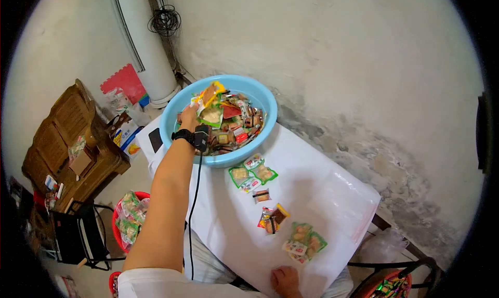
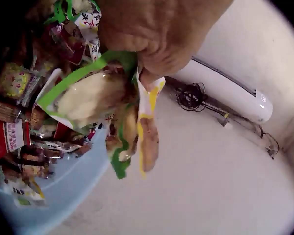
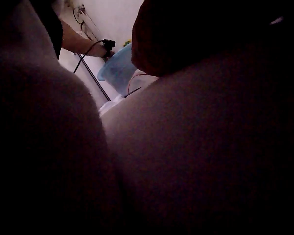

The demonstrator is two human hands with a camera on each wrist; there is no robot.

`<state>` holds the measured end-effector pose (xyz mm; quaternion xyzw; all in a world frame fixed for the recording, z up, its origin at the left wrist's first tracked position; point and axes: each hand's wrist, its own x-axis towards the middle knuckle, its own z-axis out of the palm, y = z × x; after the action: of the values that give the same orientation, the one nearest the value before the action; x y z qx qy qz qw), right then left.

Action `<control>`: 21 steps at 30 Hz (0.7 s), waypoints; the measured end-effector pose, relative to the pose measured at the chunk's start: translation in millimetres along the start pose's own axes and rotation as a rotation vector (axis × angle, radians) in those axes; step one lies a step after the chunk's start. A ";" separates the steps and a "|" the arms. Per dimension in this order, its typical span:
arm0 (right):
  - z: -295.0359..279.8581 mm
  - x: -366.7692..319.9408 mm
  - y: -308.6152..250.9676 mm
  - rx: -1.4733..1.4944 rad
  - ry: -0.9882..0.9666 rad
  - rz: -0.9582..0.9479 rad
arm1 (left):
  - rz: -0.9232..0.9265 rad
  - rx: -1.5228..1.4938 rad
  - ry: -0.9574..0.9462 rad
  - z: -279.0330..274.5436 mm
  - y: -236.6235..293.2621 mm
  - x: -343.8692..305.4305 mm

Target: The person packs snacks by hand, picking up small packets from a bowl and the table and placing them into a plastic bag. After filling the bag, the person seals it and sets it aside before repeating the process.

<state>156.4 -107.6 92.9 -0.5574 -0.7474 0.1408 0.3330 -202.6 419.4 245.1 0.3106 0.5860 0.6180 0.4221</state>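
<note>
My left hand (image 1: 189, 117) reaches over a light-blue basin (image 1: 234, 159) heaped with small wrapped snacks. It pinches a yellow-and-white snack packet (image 1: 211, 94) by its end, and in the left wrist view green-edged snack packets (image 2: 88, 100) hang close beneath the fingers. My right hand (image 1: 285, 281) rests at the near edge of the white-covered table (image 1: 332, 189), fingers loosely curled with nothing in them. Nearest to it lies a pair of green-edged packets (image 1: 305, 242). The right wrist view is mostly dark.
More packets lie in a row on the table: green-edged ones (image 1: 253, 173), a small wrapped biscuit (image 1: 261, 195) and a mixed group (image 1: 273, 219). A dark phone (image 1: 155, 140) is left of the basin. Red baskets (image 1: 117, 228) stand below the table, beside a wooden bench (image 1: 62, 137).
</note>
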 end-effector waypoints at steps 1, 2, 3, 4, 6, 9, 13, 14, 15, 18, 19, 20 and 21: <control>1.2 3.7 3.6 -0.023 0.026 -0.063 | -0.028 -0.050 0.024 -1.6 9.8 -6.6; 1.0 3.6 5.2 -0.019 0.022 -0.064 | -0.057 -0.100 0.047 -4.8 13.1 -8.1; 0.4 2.8 6.2 -0.051 -0.020 -0.069 | -0.057 -0.098 0.051 -9.6 14.1 -8.5; -0.8 3.1 5.8 -0.084 -0.062 -0.074 | -0.049 -0.150 -0.023 -17.2 10.8 -2.5; -2.9 6.0 4.7 -0.082 -0.068 -0.077 | -0.033 -0.253 -0.174 -30.1 6.4 6.0; 1.5 1.0 8.5 -0.083 -0.045 -0.094 | 0.346 -0.103 -0.383 -26.4 33.2 -98.4; -5.0 7.4 1.2 -0.063 -0.035 -0.094 | -0.158 -0.476 -0.730 -30.8 24.2 -166.6; -6.2 8.6 -0.6 -0.061 -0.039 -0.096 | -0.182 -0.505 -0.852 -27.1 24.5 -208.2; -7.4 9.3 -1.8 -0.072 -0.040 -0.087 | -0.252 -0.448 -0.797 -30.9 -3.6 -220.6; -6.6 10.9 -2.9 -0.081 -0.036 -0.081 | -0.461 -0.332 -0.697 -25.8 -49.5 -277.8; -6.3 11.4 -2.7 -0.084 -0.025 -0.078 | -0.516 -0.412 -0.734 -20.1 -64.0 -291.6; -6.7 12.1 -2.6 -0.085 -0.028 -0.079 | -0.570 -0.494 -0.773 -15.9 -79.2 -302.5; -7.9 12.3 -2.1 -0.079 -0.052 -0.065 | -0.573 -0.498 -0.770 -15.1 -109.5 -304.3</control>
<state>158.0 -98.2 104.2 -0.5417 -0.7785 0.1145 0.2956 -61.4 138.1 169.0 0.2330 0.2857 0.4398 0.8189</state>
